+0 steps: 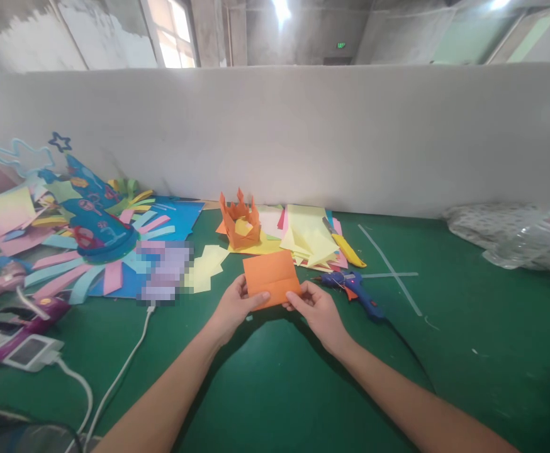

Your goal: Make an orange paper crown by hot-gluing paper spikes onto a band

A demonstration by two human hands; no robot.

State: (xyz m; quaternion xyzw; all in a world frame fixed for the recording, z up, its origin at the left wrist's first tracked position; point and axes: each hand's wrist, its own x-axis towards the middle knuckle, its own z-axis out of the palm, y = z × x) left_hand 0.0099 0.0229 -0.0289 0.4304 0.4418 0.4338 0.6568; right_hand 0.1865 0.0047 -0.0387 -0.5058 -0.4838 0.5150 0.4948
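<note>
An orange sheet of paper (pixel 275 275) with a crease across its middle is held up between both hands, above the green table. My left hand (pixel 234 308) pinches its lower left edge, thumb on the front face. At the lower right edge, my right hand (pixel 319 311) grips the same sheet with thumb and fingers. Just behind the paper stands an orange paper crown (pixel 240 223) with pointed tips and a yellow piece inside. A blue glue gun (pixel 355 292) lies right of my right hand, its nozzle pointing toward the fingers.
Pale yellow paper sheets (pixel 309 233) and a yellow utility knife (pixel 349 250) lie behind. Left are blue cone hats (pixel 100 223) with paper strips, yellow slips (pixel 205 269) and a white cable (pixel 128 371). A plastic bottle (pixel 534 242) lies at right, before a white partition (pixel 374 138).
</note>
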